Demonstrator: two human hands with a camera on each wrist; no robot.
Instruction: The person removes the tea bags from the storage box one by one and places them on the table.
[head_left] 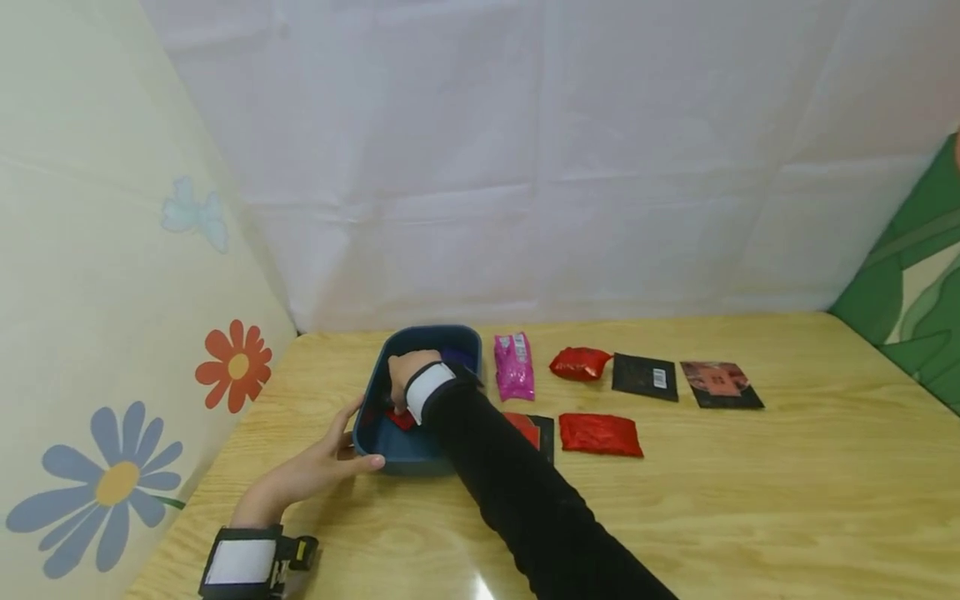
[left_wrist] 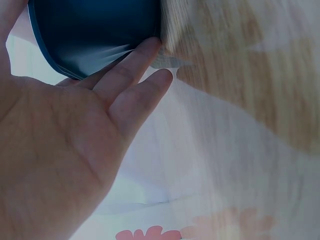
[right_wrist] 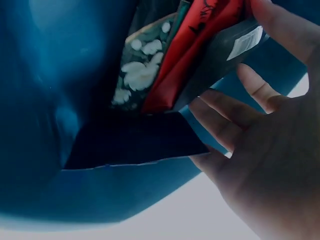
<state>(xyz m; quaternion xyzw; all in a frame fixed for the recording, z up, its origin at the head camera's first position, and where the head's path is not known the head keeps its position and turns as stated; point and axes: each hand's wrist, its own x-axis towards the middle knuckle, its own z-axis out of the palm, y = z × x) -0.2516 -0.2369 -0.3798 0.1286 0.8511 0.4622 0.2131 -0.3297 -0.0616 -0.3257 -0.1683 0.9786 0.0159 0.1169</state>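
A dark blue bin (head_left: 416,450) stands at the left of the table. My left hand (head_left: 326,462) holds its near left corner, thumb at the front and fingers along the outer wall (left_wrist: 115,82). My right hand (head_left: 408,375) reaches down inside the bin. In the right wrist view, its thumb and fingers pinch a black packet (right_wrist: 212,65) with a white barcode label. Against that packet lie a red packet (right_wrist: 172,70) with dark writing and one with a white floral pattern (right_wrist: 142,70). A dark flat packet (right_wrist: 135,142) lies below them.
Right of the bin lie a pink packet (head_left: 514,367), two shiny red packets, one behind (head_left: 581,363) and one in front (head_left: 600,434), a black barcoded packet (head_left: 645,377) and a red-and-black packet (head_left: 722,385). My right sleeve partly covers another red-and-black packet (head_left: 545,433). A white sheet (head_left: 540,167) hangs behind.
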